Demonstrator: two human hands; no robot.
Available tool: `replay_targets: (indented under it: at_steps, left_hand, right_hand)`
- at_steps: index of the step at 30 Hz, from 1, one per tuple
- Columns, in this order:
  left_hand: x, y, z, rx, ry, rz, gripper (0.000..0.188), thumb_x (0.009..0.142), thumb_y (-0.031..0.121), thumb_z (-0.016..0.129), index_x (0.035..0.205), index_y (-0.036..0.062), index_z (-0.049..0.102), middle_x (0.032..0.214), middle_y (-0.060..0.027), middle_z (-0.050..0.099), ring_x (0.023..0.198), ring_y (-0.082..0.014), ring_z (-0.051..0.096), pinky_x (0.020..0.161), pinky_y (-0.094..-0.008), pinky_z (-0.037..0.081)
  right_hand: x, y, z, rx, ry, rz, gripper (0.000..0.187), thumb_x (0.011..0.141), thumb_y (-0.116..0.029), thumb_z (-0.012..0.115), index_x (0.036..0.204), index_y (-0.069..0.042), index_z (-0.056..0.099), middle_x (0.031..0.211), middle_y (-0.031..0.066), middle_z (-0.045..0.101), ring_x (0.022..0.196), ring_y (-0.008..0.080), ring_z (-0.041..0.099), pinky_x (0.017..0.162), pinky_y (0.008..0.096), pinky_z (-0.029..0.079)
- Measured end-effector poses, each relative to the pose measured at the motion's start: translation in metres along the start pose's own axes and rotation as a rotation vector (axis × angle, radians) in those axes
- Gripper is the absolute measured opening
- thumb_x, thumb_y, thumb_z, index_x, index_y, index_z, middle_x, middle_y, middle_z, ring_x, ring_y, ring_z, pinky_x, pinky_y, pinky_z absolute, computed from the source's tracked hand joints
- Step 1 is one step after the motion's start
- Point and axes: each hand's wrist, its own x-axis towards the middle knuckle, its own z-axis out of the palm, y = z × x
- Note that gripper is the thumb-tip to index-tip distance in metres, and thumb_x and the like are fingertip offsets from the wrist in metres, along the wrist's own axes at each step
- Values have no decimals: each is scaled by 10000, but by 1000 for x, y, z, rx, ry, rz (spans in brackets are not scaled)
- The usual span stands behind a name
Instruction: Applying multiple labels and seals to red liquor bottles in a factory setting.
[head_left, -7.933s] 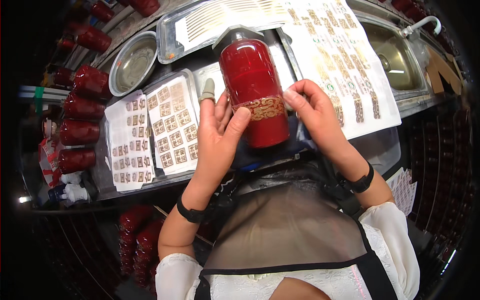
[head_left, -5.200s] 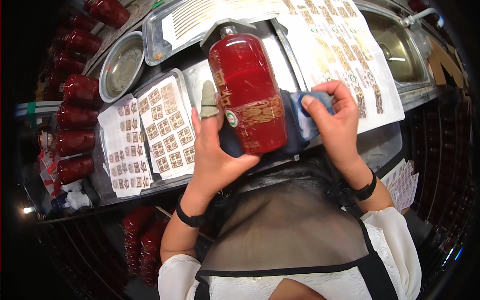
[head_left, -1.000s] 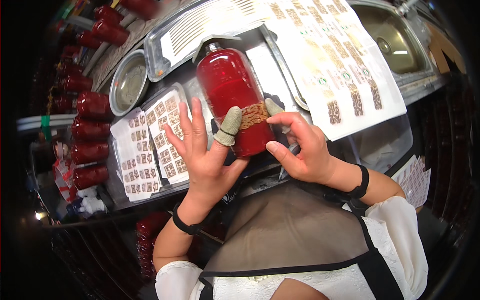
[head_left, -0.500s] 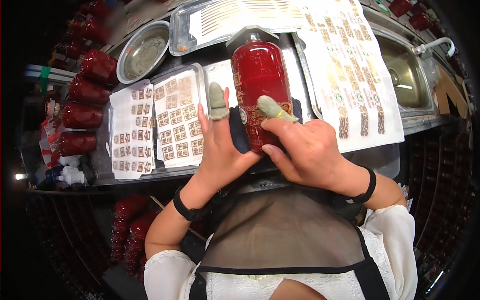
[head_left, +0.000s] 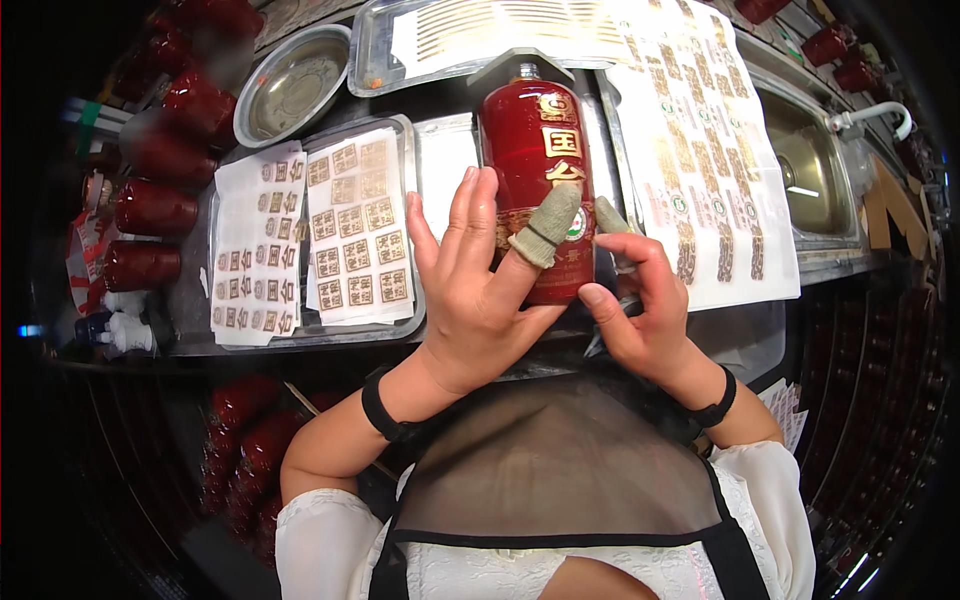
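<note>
A glossy red bottle (head_left: 530,140) with gold lettering and a small round green-and-white emblem lies in front of me, its neck pointing away. My left hand (head_left: 475,290) has its fingers spread. Its index finger, in a grey-green cloth finger cot (head_left: 552,225), presses on the bottle's lower front, and its thumb lies along the base. At the right side of the base, my right hand (head_left: 645,315) curls its fingers against the bottle. A second finger cot (head_left: 606,216) on that hand shows partly behind the bottle's edge.
Sticker sheets (head_left: 355,225) lie on a metal tray at left, below a metal bowl (head_left: 292,88). Long sheets of gold decals (head_left: 715,170) cover the right side, beside a sink (head_left: 815,185). More red bottles (head_left: 155,210) stand at the far left.
The bottle has turned about its length, bringing the gold lettering and emblem to the front. My left hand has moved right onto it; my right hand has shifted from its front to its side.
</note>
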Motion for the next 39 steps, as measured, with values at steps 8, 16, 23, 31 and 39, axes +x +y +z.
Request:
replay_targets:
  at_steps: [8,16,23,31,39]
  left_hand:
    - [-10,-16,-1,-81,-66,-52,764,683,225,840,1389,94,578,1487,-250,450,1369,-383,460,1109,-662,196]
    - [-15,-20,1,-219,-61,-76,839,660,107,794,1437,13,491,1437,-237,519,1332,-384,508,1151,-625,186]
    - [-6,-3,-4,-56,-14,62,798,624,181,827,1333,-58,549,1417,-262,523,1311,-413,522,1085,-715,180]
    - [-10,-14,-5,-146,-59,-77,951,680,146,836,1491,-33,373,1502,-188,474,1415,-339,429,1218,-561,74]
    - [0,-11,-8,-190,-73,35,931,663,129,822,1480,-21,402,1481,-166,506,1414,-329,433,1219,-564,87]
  right_hand:
    - [16,-4,5,-263,-91,-322,379,836,-139,747,1176,-35,614,924,100,708,559,242,618,514,356,451]
    - [-8,-5,5,-76,55,-35,360,882,-126,726,1184,24,599,1026,162,684,618,177,600,546,296,467]
    - [-7,-3,10,-216,19,-235,390,844,-113,747,1168,45,598,1043,163,700,613,244,626,566,329,504]
    - [9,-23,3,-229,-173,-282,366,808,-119,761,1139,-28,633,1004,124,718,573,228,636,514,329,459]
    - [17,-24,13,-286,-43,-269,386,837,-138,752,1172,-8,613,992,147,698,591,253,630,532,339,477]
